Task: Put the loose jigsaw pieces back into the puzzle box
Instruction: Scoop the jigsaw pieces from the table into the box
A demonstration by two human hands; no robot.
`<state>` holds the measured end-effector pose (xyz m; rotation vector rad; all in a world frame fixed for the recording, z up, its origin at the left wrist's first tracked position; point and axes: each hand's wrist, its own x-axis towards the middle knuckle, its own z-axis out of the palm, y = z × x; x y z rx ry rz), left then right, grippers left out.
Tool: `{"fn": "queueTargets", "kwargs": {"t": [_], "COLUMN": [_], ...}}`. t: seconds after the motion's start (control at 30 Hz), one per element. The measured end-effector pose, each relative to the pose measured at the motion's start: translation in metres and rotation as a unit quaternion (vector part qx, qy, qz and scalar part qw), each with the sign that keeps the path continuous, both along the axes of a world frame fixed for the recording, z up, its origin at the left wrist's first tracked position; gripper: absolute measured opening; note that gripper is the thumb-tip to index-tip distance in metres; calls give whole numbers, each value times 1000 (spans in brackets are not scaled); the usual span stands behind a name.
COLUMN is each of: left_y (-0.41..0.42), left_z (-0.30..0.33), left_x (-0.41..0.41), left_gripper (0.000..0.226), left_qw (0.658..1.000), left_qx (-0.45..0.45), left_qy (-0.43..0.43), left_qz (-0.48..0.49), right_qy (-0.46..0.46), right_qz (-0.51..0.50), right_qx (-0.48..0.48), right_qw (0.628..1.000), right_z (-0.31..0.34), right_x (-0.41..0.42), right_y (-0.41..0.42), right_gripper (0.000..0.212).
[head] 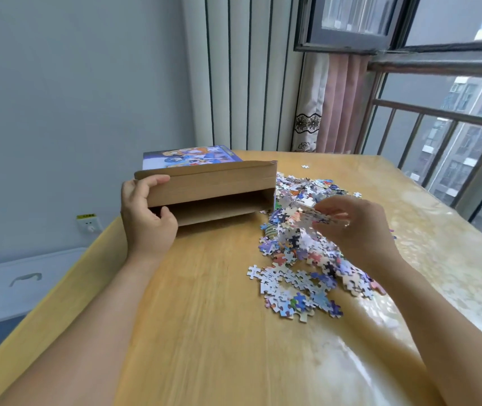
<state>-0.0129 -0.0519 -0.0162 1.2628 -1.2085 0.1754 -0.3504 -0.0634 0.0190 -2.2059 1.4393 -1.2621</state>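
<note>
Left hand [146, 212] gripping the near-left corner of the puzzle box [207, 186], fingers curled over its raised flap, thumb at the open mouth facing the camera. Box lying on the wooden counter [204, 317], printed side up. Right hand [353, 224] hovering over the pile of loose jigsaw pieces [301, 259], pinching a small bunch of pieces [318, 216], just right of the box opening. Pile spreading on the counter right of the box.
</note>
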Motion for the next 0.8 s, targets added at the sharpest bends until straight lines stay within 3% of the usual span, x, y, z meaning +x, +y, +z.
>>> {"fn": "queueTargets", "kwargs": {"t": [0.17,0.37,0.6,0.8], "left_y": [0,4,5,7], "left_z": [3,13,22,28], "left_x": [-4,-6,0,-1], "left_gripper": [71,75,75,76], "left_qw": [1000,1000,999,998], "left_qx": [2,-13,-34,-29], "left_qy": [1,15,21,42], "left_qz": [-12,-18,-21,-29], "right_qy": [32,222,320,330], "right_qz": [64,154,157,133], "right_qx": [-129,-246,-307,-357], "right_qw": [989,931,882,863], "right_z": [9,16,16,-6], "right_x": [19,79,134,138], "right_y": [12,-15,-59,-66], "right_gripper": [25,20,20,13]}}
